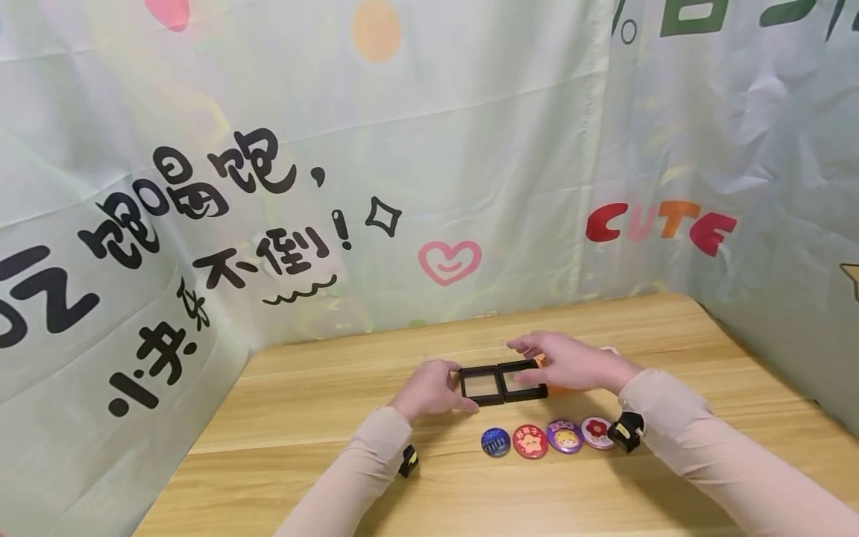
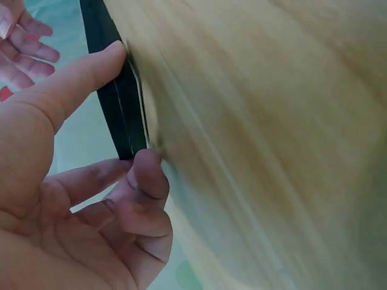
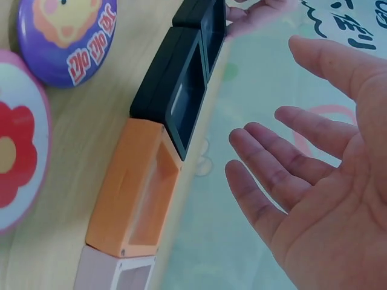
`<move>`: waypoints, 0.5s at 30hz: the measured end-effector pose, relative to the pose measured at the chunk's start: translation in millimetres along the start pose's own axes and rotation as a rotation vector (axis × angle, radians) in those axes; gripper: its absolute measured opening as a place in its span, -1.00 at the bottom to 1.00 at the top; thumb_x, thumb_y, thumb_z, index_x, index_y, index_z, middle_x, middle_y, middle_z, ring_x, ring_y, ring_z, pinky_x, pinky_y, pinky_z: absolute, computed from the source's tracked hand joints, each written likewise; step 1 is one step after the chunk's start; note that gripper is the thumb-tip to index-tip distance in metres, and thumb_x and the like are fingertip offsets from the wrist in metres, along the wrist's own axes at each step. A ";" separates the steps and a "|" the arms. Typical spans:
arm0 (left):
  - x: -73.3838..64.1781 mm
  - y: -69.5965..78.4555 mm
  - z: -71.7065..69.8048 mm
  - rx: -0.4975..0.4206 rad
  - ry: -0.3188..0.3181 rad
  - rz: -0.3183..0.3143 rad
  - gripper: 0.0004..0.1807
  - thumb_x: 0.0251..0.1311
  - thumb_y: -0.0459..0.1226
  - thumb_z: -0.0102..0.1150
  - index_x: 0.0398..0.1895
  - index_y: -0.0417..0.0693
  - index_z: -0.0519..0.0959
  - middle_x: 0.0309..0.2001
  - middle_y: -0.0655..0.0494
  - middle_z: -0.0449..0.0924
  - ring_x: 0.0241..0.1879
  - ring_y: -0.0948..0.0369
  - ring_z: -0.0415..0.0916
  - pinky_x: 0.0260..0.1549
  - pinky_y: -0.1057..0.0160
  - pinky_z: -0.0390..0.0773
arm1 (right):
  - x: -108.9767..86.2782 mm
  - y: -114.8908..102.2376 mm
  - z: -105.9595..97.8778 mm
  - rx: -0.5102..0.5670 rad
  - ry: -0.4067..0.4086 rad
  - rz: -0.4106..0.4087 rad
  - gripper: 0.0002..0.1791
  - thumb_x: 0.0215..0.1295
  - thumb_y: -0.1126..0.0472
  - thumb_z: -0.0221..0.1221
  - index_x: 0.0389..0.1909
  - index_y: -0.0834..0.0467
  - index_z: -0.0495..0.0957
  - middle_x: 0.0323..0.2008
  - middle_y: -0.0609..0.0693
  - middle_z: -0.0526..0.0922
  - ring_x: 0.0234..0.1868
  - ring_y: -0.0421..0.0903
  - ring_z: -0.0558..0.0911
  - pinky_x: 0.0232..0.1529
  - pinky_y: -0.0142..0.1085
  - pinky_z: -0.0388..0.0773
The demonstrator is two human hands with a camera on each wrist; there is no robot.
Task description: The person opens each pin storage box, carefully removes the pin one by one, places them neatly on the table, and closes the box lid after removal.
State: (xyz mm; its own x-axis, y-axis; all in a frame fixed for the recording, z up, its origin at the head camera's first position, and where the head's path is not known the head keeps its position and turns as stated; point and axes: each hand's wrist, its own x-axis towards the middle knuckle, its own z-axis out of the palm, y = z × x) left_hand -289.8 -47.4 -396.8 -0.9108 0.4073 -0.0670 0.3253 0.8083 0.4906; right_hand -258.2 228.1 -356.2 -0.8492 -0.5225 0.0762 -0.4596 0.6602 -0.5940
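Note:
My left hand (image 1: 432, 389) holds the left end of a black square frame (image 1: 482, 401) with a clear pane, thumb at one edge and fingers at another. A second black frame (image 1: 526, 394) adjoins it on the right. Over that one hovers my right hand (image 1: 570, 362), its fingers spread and apart from the frames in the right wrist view. That view also shows an orange frame (image 3: 124, 193) and a pale pinkish frame (image 3: 97, 269) continuing the row; in the head view the right hand mostly covers them.
Round badges lie in a row nearer me: a blue one (image 1: 496, 442), a red one (image 1: 530, 441), a purple bear one (image 1: 564, 436) and a white one with a red flower (image 1: 596, 432). Printed cloth (image 1: 429, 186) hangs behind the wooden table (image 1: 322, 418).

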 end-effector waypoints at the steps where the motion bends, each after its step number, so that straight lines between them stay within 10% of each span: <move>1: 1.1 -0.4 0.1 -0.001 -0.002 -0.004 -0.09 -0.05 0.00 0.75 0.36 -0.20 0.59 -0.30 0.14 0.66 -0.30 0.21 0.55 -0.20 0.16 0.67 | 0.4 0.0 -1.3 0.002 0.006 0.007 -0.26 0.50 -0.06 0.34 0.49 0.32 0.44 0.38 0.32 0.58 0.34 0.29 0.60 0.37 0.25 0.58; 15: 10.3 -5.2 -10.0 -0.127 -0.065 -0.039 0.14 0.04 0.16 0.65 0.58 -0.20 0.34 -0.18 0.05 0.69 -0.25 0.17 0.62 -0.11 0.13 0.73 | -1.8 8.6 -39.0 -0.035 0.115 0.046 -0.28 0.54 -0.04 0.28 0.49 0.35 0.42 0.36 0.33 0.60 0.35 0.31 0.59 0.39 0.30 0.54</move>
State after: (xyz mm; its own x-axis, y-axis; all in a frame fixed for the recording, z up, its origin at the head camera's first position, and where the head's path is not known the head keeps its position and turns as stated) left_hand -303.4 -51.6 -391.3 -0.9024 0.4065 -0.1428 0.2513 0.7658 0.5920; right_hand -270.7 255.7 -330.2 -0.8927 -0.4277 0.1421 -0.4269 0.7013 -0.5710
